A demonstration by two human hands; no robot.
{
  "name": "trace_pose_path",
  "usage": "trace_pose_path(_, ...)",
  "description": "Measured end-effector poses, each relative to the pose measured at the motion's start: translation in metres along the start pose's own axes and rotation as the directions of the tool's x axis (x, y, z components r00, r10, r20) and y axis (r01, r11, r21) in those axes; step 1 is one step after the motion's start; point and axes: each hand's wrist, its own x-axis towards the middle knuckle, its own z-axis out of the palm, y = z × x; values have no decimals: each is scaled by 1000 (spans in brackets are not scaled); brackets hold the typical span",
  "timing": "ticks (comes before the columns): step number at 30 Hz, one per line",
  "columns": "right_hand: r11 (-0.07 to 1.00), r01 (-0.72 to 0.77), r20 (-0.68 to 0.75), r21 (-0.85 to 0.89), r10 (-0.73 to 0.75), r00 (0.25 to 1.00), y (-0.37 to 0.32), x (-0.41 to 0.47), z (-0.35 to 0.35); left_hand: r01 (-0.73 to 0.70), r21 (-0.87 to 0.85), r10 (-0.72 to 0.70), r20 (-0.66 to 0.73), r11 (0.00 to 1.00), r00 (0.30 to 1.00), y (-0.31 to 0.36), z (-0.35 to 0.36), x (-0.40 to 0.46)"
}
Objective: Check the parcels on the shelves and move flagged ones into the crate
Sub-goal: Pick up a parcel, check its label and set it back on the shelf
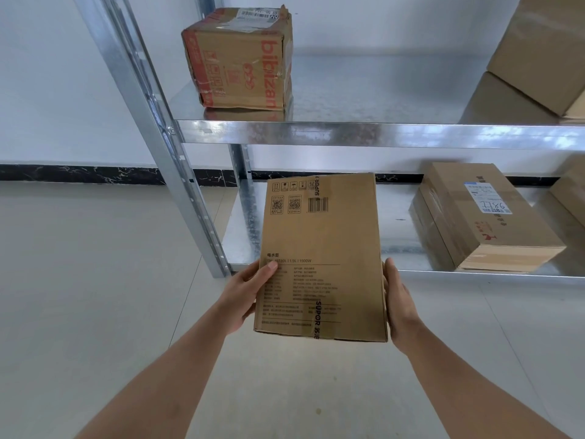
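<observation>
I hold a brown cardboard parcel (321, 248) with black print, QR codes and a barcode in front of the lower shelf (405, 245). My left hand (243, 293) grips its left side with the thumb on the top face. Flat against the parcel's right side presses my right hand (400, 304). The parcel's far end reaches over the lower shelf's front edge. No crate is in view.
A taped box with red print (240, 61) stands on the upper shelf (380, 131). A flat labelled parcel (481, 217) lies at the right on the lower shelf. More brown boxes (538, 58) sit at the far right. A metal upright (177, 160) stands left.
</observation>
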Motion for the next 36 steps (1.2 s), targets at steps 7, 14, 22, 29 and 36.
trace_pose_path(7, 994, 104, -61, -29, -105, 993, -3, -5, -7, -46, -68, 35, -157, 997, 987, -11, -14, 3)
trace_pose_path(14, 983, 49, -118, -176, -71, 990, -2, 2, -2, -50, 348, 207, -429, 936, 879, -4, -12, 18)
trace_pose_path(22, 956, 114, -97, -268, -145, 985, -11, -4, 8, -24, 117, 33, -69, 993, 997, 13, 12, -3)
trace_pose_path(29, 956, 135, 11, -260, -137, 991, -8, -5, 24, -56, 65, 61, -90, 996, 994, 5, -9, -5)
trace_pose_path(36, 965, 126, 13, -232, -127, 992, -6, -4, 23, -57, 45, 61, -95, 997, 994, 4, -8, -3)
